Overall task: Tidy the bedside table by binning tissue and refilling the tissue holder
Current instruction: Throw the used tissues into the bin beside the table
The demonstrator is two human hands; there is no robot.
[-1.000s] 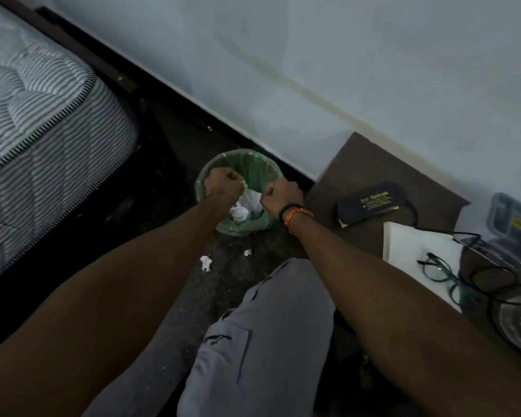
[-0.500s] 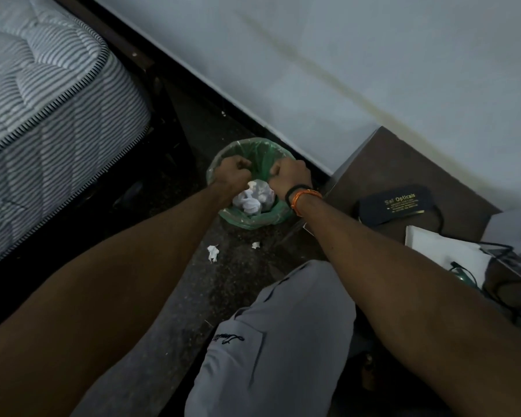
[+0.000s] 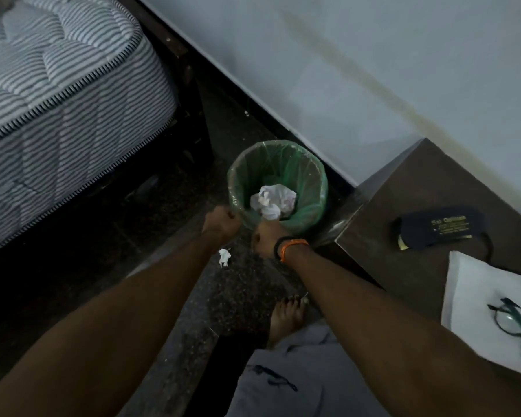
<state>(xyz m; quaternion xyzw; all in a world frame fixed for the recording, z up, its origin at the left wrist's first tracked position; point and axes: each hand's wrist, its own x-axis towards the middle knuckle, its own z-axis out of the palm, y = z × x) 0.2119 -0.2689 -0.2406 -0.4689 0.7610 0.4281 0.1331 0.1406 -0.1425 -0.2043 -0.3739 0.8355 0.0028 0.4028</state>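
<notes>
Where the floor runs between wall and bed, the striped mattress (image 3: 57,94) fills the upper left and the dark bedside table (image 3: 427,206) stands at the right, carrying a black glasses case (image 3: 439,227), white paper (image 3: 478,305) and spectacles (image 3: 518,326). The green-lined bin (image 3: 313,188) sits beside the table, crumpled tissue (image 3: 272,201) inside. Both fists are curled at its near rim: left hand (image 3: 221,222), right hand (image 3: 263,237); whether they grip anything I cannot tell. A tissue scrap (image 3: 224,256) lies on the floor.
</notes>
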